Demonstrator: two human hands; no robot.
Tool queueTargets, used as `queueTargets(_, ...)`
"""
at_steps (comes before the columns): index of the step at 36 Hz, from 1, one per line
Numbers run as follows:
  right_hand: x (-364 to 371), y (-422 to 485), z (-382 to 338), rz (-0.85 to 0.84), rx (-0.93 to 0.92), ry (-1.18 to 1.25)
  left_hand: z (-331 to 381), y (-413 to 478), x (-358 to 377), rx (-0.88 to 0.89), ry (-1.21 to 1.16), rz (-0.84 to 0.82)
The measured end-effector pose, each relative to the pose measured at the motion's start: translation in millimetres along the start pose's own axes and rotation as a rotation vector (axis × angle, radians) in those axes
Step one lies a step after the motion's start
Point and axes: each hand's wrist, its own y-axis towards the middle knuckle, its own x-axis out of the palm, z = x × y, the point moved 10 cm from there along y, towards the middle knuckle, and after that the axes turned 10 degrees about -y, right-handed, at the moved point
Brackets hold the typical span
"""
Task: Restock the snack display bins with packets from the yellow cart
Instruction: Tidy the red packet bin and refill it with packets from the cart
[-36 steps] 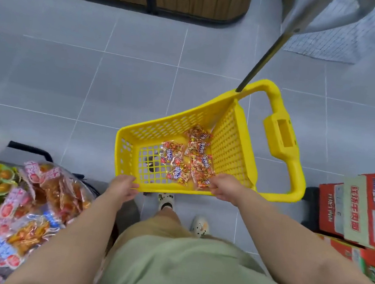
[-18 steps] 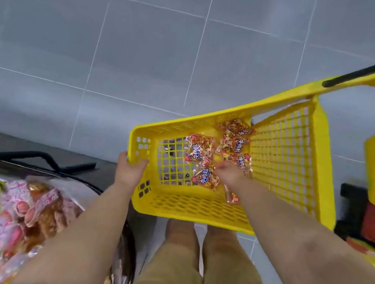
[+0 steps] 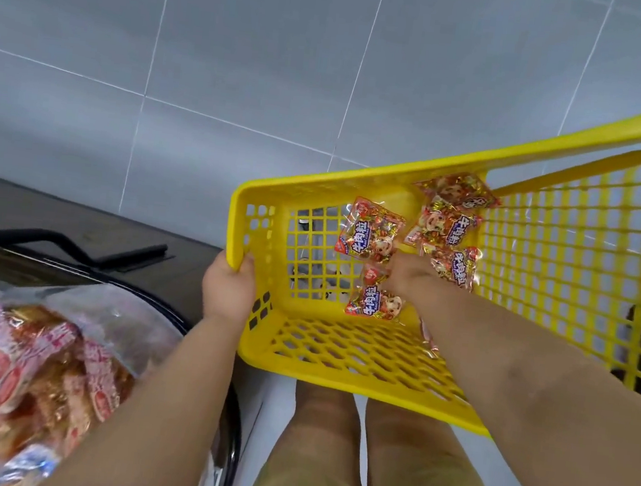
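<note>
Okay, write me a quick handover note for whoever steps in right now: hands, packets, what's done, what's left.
Left hand: grip closed on the near corner rim of the yellow cart.
Right hand: inside the cart, on the snack packets; whether it has closed on one can't be told.
Packets: several loose on the cart floor.
Display bin at left already holds other snacks.
Done: none of these lifted out yet.
Left: move them to the bins.

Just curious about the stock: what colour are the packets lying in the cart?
Mostly red and gold, with white lettering; the snack packets show best in the head view.
</note>
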Motion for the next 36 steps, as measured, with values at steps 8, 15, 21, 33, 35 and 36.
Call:
queueTargets(8,-43,-48,-31,0.216,-0.365,0.46,21,-15,-2,0.03,-0.013,-0.062)
queueTargets(15,-54,-100,-46,-0.048,-0.365,1.378,88,-64,11,0.316,-0.204,-0.214)
queueTargets(21,-42,-87,-62,-0.136,-0.303,1.514,69,-69,61,-0.084,-0.452,-0.602)
queueTargets(33,-18,4,-5,0.195,0.417,0.895,18,-30,69,-0.216,-0.301,-0.465)
queueTargets(35,-16,4,-5,0.2,0.458,0.945,16,-27,68,-0.21,-0.299,-0.427)
queueTargets(36,-14,4,-5,0.196,0.464,0.961,16,-26,67,-0.203,-0.301,-0.411)
